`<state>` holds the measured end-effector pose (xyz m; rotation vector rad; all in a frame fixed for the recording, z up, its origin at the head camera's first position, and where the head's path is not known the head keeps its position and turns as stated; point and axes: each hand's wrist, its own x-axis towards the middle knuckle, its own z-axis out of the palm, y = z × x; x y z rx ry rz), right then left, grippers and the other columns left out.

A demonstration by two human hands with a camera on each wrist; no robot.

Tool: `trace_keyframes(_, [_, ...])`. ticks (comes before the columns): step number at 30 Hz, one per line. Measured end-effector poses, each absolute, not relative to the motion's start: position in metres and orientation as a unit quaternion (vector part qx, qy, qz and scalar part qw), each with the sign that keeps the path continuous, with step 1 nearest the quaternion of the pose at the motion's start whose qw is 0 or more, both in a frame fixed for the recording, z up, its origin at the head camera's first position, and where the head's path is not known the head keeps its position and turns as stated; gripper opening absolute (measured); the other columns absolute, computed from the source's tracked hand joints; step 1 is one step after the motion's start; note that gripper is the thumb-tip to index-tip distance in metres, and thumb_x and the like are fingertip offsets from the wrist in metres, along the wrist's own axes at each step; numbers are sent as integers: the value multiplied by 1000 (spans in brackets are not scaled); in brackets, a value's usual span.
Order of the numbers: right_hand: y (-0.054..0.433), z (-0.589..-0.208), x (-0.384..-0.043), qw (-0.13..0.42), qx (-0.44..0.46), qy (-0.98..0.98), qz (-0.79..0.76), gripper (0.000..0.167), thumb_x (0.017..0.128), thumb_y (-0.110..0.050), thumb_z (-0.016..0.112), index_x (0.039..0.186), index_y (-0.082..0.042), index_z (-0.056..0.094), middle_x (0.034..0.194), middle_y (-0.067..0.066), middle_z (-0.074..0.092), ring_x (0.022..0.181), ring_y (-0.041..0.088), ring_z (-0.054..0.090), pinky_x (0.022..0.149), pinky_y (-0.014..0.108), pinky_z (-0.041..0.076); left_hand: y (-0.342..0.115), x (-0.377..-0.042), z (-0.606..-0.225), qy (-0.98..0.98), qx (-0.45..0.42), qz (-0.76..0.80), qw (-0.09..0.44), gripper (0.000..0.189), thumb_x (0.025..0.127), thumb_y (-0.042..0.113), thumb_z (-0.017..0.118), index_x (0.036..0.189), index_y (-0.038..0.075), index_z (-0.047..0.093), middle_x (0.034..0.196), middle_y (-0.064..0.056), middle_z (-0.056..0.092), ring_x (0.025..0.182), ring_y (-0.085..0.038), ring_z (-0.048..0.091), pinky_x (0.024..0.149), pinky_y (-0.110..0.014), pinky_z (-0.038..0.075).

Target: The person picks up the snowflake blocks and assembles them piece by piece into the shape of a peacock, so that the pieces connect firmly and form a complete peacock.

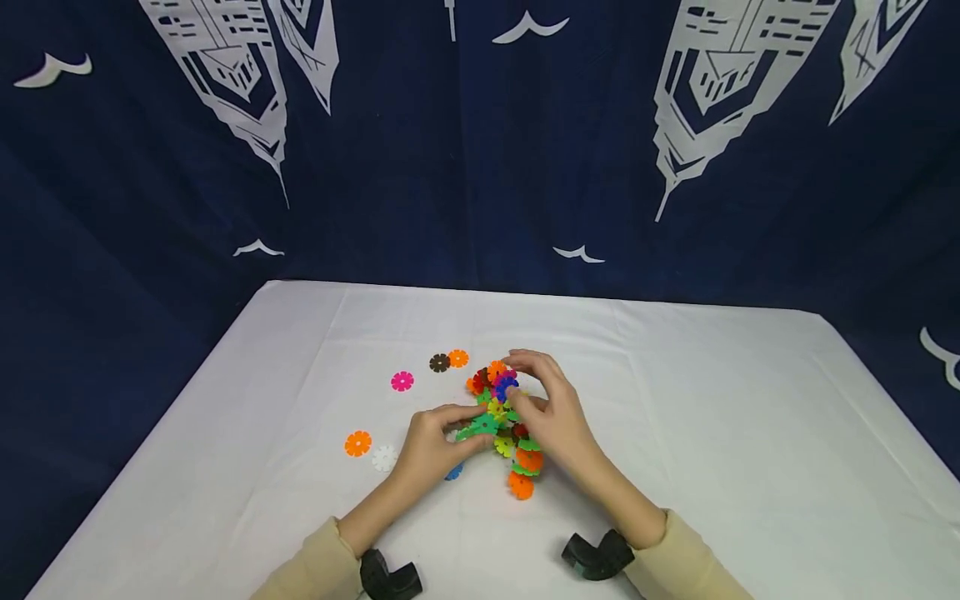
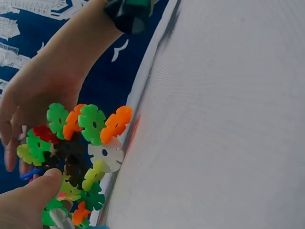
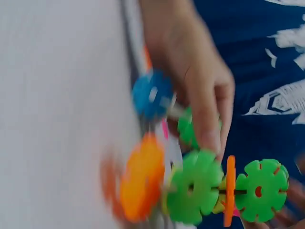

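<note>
A cluster of interlocked flower-shaped plastic discs (image 1: 486, 423) in green, orange, yellow, red and brown is held above the white table between both hands. My left hand (image 1: 431, 442) pinches it at the green discs on its left side, thumb below and fingers above. At the upper right, my right hand (image 1: 553, 412) curls thumb and fingers about the top end, by a dark blue disc (image 1: 506, 387). An orange disc (image 1: 521, 486) hangs lowest on the cluster. In the left wrist view, a white disc (image 2: 107, 156) also belongs to it. Some right-hand fingertips are hidden behind the discs.
Loose discs lie left of the hands: orange (image 1: 357, 443), white (image 1: 385, 457), pink (image 1: 402, 381), brown (image 1: 439, 362) and another orange one (image 1: 458, 358). A blue disc (image 1: 453, 472) shows beside the left wrist. A dark blue curtain (image 1: 465, 167) hangs behind the table (image 1: 712, 400).
</note>
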<state>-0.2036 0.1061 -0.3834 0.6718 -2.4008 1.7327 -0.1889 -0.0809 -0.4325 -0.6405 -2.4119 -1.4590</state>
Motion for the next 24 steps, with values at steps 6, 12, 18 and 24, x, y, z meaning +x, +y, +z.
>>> trace_keyframes(6, [112,-394,-210,-105,-12,-555,825,44,92,7,30,136,4,33,137,20,36,112,25,46,88,30,45,-80,-191,-437,-820,-181,-534,101,35,73,18,81,106,8,72,100,0,69,88,-12,63,76,-26,52])
trace_keyframes(12, [120,-404,-212,-216,-21,-541,812,47,93,10,30,139,6,28,139,22,34,116,27,46,95,34,41,-79,-188,-430,-814,-171,-549,85,34,75,17,79,106,6,71,100,-3,69,89,-15,63,77,-28,52])
trace_keyframes(18, [135,-409,-211,-277,8,-572,772,54,90,6,24,143,4,19,139,27,30,120,35,42,97,47,38,-84,-185,-425,-792,-135,-592,56,30,78,14,77,106,4,71,98,-3,69,84,-17,62,73,-30,52])
trace_keyframes(24, [154,-415,-213,-312,38,-588,745,65,82,10,26,145,-2,19,116,15,42,74,12,48,81,39,51,-91,-187,-432,-748,-84,-658,15,28,84,15,71,109,1,68,99,-8,68,82,-18,63,70,-24,52])
